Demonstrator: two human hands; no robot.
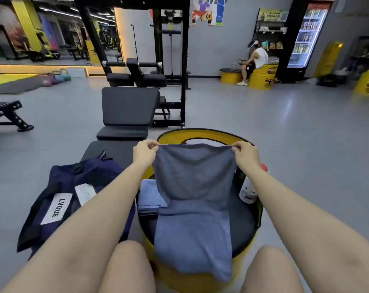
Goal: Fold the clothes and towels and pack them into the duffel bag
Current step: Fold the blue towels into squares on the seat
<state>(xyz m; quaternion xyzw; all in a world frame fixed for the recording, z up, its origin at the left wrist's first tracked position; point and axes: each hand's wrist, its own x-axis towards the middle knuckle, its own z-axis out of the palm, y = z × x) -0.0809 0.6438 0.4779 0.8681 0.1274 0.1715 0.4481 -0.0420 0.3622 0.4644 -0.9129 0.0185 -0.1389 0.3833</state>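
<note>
While both hands' grips pinch a grey towel (193,182), it drapes a yellow drum seat (245,223) on grey gym floor (306,132).

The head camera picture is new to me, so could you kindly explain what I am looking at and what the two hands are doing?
There is no machine here: a person wears one wide-angle camera on the head, looking forward and down, so you see their own arms and knees. The left hand and right hand each pinch a top corner of a grey-blue towel, holding it up so it drapes over a yellow drum stool with a black top. On that top lie a folded light blue towel and a white bottle. The navy duffel bag lies to the left. Gym benches stand behind.
</note>
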